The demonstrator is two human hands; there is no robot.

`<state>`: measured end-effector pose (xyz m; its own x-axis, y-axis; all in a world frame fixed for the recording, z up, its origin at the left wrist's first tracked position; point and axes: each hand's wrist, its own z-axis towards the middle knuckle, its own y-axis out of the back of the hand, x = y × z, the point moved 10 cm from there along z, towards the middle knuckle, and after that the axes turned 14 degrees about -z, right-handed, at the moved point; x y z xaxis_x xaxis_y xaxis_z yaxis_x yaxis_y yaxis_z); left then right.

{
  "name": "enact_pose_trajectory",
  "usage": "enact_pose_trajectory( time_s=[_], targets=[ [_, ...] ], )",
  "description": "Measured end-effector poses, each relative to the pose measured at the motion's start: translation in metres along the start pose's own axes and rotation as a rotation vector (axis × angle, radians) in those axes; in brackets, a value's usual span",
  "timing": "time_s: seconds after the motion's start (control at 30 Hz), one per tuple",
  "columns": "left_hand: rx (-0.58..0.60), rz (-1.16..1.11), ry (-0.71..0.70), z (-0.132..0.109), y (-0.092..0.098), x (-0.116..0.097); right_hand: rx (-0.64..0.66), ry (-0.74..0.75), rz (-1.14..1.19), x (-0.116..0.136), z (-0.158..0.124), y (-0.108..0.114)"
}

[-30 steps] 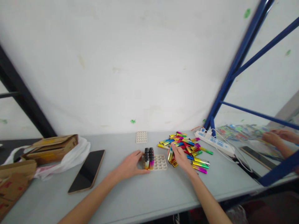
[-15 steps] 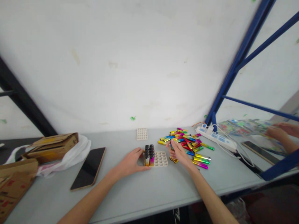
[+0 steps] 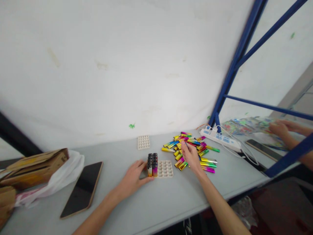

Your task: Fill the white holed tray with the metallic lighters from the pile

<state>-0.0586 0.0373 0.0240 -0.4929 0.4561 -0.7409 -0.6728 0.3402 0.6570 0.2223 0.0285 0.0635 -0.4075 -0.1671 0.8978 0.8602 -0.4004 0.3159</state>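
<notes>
My left hand [image 3: 136, 174] curls around the left end of a pale tray [image 3: 168, 169] with round pockets, its thumb along the front edge. Two rows of upright lighters [image 3: 152, 165] with black tops fill the tray's left side; the pockets on the right are bare. Over a loose pile of shiny, multicoloured lighters [image 3: 179, 157], my right hand [image 3: 191, 156] is closed in a pinch. A dark lighter end [image 3: 186, 143] shows at its fingertips, mostly covered by the hand.
A second pocketed tray [image 3: 143, 142] lies near the wall. To the left are a phone [image 3: 82, 189], a white plastic bag [image 3: 66, 173] and a cardboard box [image 3: 36, 168]. A power strip [image 3: 220, 139] with cables sits by the blue metal frame [image 3: 227, 78]. Another person's hands [image 3: 283, 129] show beyond it.
My right hand has shifted from the pile's near left edge farther over the lighters. My left hand stays at the tray. The whole view has turned somewhat to the right.
</notes>
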Motion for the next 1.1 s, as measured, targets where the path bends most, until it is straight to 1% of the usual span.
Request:
enact_pose_trajectory(
  time_s=[0.1, 0.3, 0.53, 0.7, 0.77, 0.9, 1.0, 1.1],
  targets=[
    [-0.006, 0.038, -0.030, -0.001, -0.004, 0.001, -0.032, 0.019, -0.042, -0.004, 0.000, 0.003],
    [-0.038, 0.077, -0.048, -0.001, -0.007, 0.006, -0.068, 0.127, -0.241, 0.009, 0.000, 0.010],
    [-0.039, 0.046, -0.023, 0.004, -0.008, 0.014, -0.066, 0.122, -0.313, 0.005, -0.007, 0.014],
    [-0.030, 0.042, -0.037, 0.011, -0.006, 0.012, -0.017, 0.104, -0.361, 0.000, -0.013, 0.009],
    [-0.032, 0.037, -0.048, 0.012, -0.005, 0.009, -0.022, 0.110, -0.364, 0.002, -0.014, 0.008],
    [-0.045, 0.027, -0.051, 0.012, -0.004, 0.006, -0.065, 0.119, -0.370, 0.007, -0.014, 0.007],
    [-0.044, 0.046, -0.053, 0.013, -0.004, 0.002, -0.064, 0.129, -0.364, 0.013, -0.015, 0.000],
    [-0.029, 0.076, -0.064, 0.014, -0.002, -0.006, -0.066, 0.153, -0.343, 0.022, -0.015, -0.006]
  ],
)
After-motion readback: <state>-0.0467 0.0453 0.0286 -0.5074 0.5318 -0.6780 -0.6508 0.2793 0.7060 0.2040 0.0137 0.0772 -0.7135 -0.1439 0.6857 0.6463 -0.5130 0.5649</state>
